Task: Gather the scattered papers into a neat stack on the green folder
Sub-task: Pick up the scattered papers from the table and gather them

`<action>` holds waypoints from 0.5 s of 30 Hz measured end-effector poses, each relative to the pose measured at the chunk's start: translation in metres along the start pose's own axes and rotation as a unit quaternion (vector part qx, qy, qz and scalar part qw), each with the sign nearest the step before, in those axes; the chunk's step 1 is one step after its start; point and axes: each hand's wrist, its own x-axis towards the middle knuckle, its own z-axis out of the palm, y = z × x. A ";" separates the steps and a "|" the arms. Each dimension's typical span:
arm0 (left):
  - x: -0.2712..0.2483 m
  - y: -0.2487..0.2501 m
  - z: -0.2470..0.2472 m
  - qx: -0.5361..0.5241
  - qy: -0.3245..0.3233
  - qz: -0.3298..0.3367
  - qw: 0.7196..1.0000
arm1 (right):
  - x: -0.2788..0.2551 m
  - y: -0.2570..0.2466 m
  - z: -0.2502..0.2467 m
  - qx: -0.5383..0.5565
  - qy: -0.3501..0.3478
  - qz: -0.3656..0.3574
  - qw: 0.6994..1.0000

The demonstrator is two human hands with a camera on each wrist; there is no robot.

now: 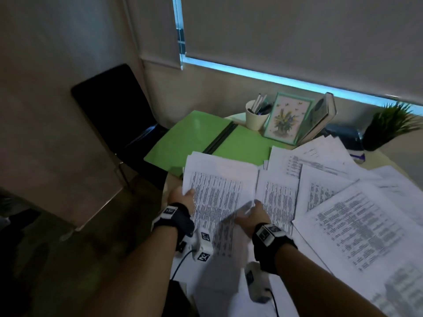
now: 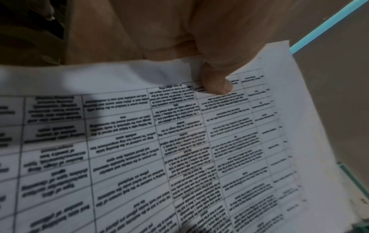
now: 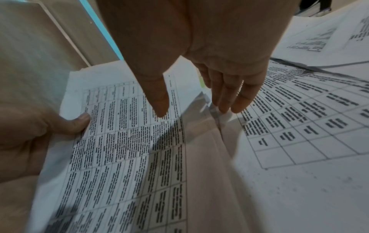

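Left hand (image 1: 182, 197) pinches sheet (image 1: 219, 191) (text blurred) — fingers hidden.

Head view looks down from above; both close wrist views share the printed sheet (image 2: 179, 141).

The print on the white, table-ruled printed sheet (image 2: 179, 149) is too blurred to read in every view. The left hand's (image 1: 180, 197) fingers lie hidden beneath that sheet; only the thumb shows. The near part of the open green plastic folder (image 1: 201, 138) is covered by paper. The scattered white paper sheets (image 1: 357, 213) run off the head view's right edge.
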 end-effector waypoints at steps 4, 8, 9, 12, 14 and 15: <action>-0.001 -0.001 -0.003 -0.020 -0.005 0.022 1.000 | 0.002 -0.003 -0.010 0.050 -0.026 0.021 0.998; 0.005 0.004 -0.014 -0.052 -0.008 0.044 0.998 | 0.004 -0.013 -0.020 0.083 0.033 0.021 0.996; 0.005 0.007 -0.019 -0.058 -0.010 0.055 0.997 | 0.004 -0.016 -0.022 0.091 0.022 0.014 0.996; 0.010 0.014 -0.029 -0.106 0.000 0.074 0.992 | 0.000 -0.026 -0.030 0.098 -0.014 -0.021 0.995; 0.012 0.016 -0.035 -0.146 0.011 0.074 0.986 | -0.001 -0.030 -0.032 0.098 -0.012 -0.044 0.994; 0.011 0.017 -0.037 -0.164 0.014 0.071 0.984 | 0.000 -0.031 -0.032 0.094 -0.006 -0.054 0.994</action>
